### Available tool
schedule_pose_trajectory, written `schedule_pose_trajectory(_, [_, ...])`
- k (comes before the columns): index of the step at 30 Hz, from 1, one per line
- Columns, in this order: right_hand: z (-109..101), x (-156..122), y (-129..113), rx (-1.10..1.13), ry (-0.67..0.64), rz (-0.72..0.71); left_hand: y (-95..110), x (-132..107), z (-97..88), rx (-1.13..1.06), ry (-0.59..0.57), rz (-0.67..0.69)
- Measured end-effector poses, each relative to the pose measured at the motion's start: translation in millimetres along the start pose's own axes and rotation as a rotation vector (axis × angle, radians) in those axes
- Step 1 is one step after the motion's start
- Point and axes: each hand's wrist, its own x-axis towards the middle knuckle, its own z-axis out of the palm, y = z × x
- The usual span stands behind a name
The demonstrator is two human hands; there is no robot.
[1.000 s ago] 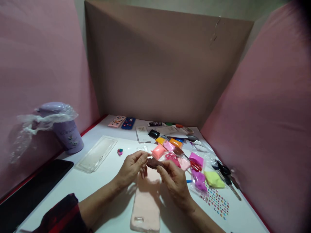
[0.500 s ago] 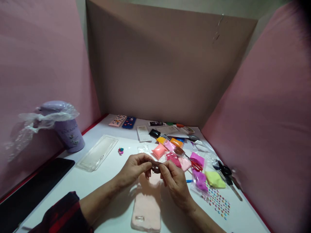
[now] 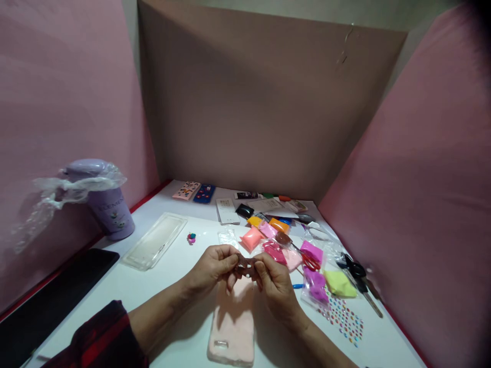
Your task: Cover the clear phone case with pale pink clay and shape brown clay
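Both of my hands meet over the white table, pinching a small lump of brown clay between them. My left hand grips its left end with thumb and fingers closed. My right hand grips its right end the same way. Directly below the hands lies a pale pink phone case, coated and flat on the table. The clay is partly hidden by my fingertips.
Several small bags of coloured clay lie to the right, with red scissors, black scissors and a sticker sheet. A clear case, a lilac cup under plastic film and a black tablet sit left. Pink and brown boards wall the desk.
The brown clay has been pressed smaller between my fingertips, and both hands have drawn closer together over the pink case.
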Motion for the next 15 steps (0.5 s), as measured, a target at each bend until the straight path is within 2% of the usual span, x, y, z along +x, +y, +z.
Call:
schedule_pose_trajectory(7, [1.1,-0.1,-2.9,0.064,-0.019,-0.014,-1.5,-1.2,2.4,-0.035,-0.016,-0.022])
schedule_pose_trajectory(10, [-0.9,-0.8,-5.4,0.018,0.007,0.006,0.7,-1.1,1.6,-0.024,-0.001,-0.007])
schedule_pose_trajectory(15, [-4.3,-1.3,-14.2,-0.15,0.069,-0.028,7.4,-2.5,1.3,0.195,0.093,0.19])
